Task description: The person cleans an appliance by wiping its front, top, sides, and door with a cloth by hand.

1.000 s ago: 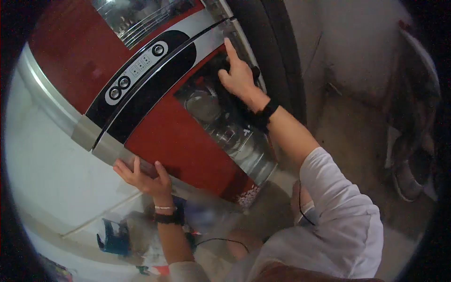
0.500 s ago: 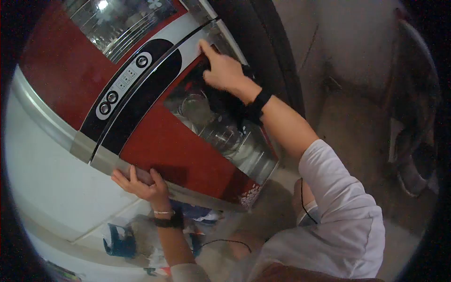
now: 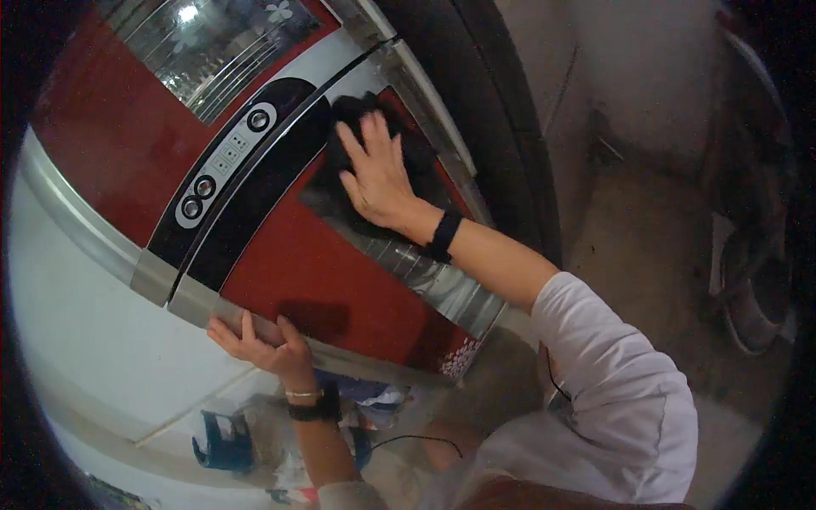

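Observation:
My right hand (image 3: 378, 178) lies with fingers spread over a black cloth (image 3: 350, 110), pressing it against the lower door (image 3: 297, 255) of a red and silver cabinet. Bunched under and around the palm, the cloth covers the upper part of the door's glass window (image 3: 433, 280). Along the door's side edge rests my left hand (image 3: 270, 347), its fingers apart and touching the silver trim. Just above the lower door runs a black control panel (image 3: 229, 157) with round knobs.
The upper door (image 3: 110, 161) has its own window with racks behind it. A white wall (image 3: 85, 280) stands at the left, with a blue object (image 3: 223, 442) and bags below. Dark metal cookware (image 3: 756, 310) is at the right.
My right hand has shifted left and flattened, fingers now spread on the cloth, which has moved up to the door's top edge. My left hand stays on the side trim.

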